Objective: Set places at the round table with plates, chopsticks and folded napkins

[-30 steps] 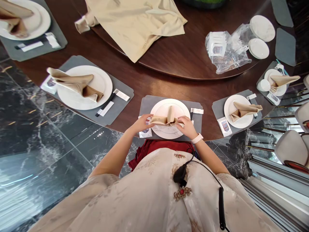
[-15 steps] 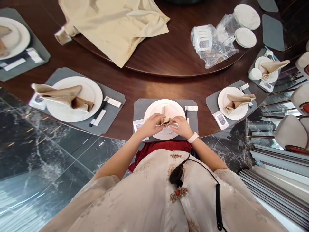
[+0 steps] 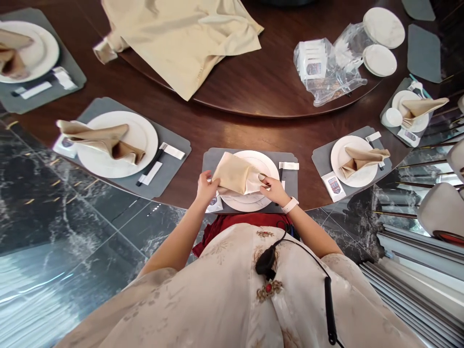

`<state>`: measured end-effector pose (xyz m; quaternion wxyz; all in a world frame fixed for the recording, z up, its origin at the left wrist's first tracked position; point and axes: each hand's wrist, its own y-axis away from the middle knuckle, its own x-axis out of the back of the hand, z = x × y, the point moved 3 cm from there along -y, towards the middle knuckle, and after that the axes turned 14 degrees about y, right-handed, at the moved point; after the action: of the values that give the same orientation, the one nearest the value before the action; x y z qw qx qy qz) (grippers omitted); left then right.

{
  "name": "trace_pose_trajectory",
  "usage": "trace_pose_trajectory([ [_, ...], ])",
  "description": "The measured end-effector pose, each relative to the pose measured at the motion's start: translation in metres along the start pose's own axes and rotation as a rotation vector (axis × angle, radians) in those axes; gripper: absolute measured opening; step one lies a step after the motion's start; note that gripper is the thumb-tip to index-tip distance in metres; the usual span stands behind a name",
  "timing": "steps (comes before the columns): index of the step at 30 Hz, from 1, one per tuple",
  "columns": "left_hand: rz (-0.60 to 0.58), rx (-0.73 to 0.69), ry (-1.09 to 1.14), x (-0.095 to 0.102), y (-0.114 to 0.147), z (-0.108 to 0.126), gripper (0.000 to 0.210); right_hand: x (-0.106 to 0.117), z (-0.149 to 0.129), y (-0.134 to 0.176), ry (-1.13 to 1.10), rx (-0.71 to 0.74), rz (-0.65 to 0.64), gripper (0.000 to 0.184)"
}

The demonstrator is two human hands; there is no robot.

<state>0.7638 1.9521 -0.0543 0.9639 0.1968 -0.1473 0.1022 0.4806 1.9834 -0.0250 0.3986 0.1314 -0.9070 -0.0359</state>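
Note:
A beige cloth napkin is spread partly open over the white plate in front of me. My left hand pinches its left corner between thumb and fingers. At the opposite side, my right hand, with a white band on the wrist, grips the napkin's edge. The plate rests on a grey placemat. To its right lie chopsticks with a white paper sleeve. A white packet shows partly beneath my left hand.
Folded napkins stand on neighbouring plates, such as the left plate and the right plate. A large beige cloth lies on the raised round turntable, along with a plastic bag of packets and small plates. Chairs stand at right.
The gathered, folded napkin has opened into a wider flat shape. My left hand has moved left, away from my right hand, and the view has shifted slightly.

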Motion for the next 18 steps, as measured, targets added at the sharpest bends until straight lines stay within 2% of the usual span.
trace_pose_trajectory([
  [2, 0.085, -0.070, -0.040, 0.003, 0.005, 0.007, 0.052, 0.001, -0.005, -0.006, -0.035, 0.050, -0.030, 0.023],
  [3, 0.066, -0.080, -0.021, 0.000, 0.009, 0.012, 0.051, 0.001, -0.010, -0.010, -0.033, 0.094, -0.042, 0.025],
  [5, -0.079, -0.022, 0.118, -0.017, 0.016, 0.025, 0.050, 0.001, -0.024, -0.017, -0.005, 0.213, -0.067, 0.026],
  [8, -0.310, 0.064, 0.334, -0.049, 0.024, 0.047, 0.059, -0.002, -0.052, -0.024, 0.068, 0.394, -0.121, 0.021],
  [11, -0.364, -0.013, 0.391, -0.063, 0.023, 0.067, 0.063, -0.003, -0.077, -0.028, 0.127, 0.502, -0.143, 0.016],
  [15, -0.313, -0.047, 0.491, -0.051, 0.014, 0.085, 0.045, 0.014, -0.095, -0.035, 0.030, 0.554, -0.122, 0.013],
  [18, -0.351, -0.102, 0.565, -0.035, 0.012, 0.110, 0.039, 0.052, -0.099, -0.050, -0.033, 0.465, 0.070, 0.007],
])
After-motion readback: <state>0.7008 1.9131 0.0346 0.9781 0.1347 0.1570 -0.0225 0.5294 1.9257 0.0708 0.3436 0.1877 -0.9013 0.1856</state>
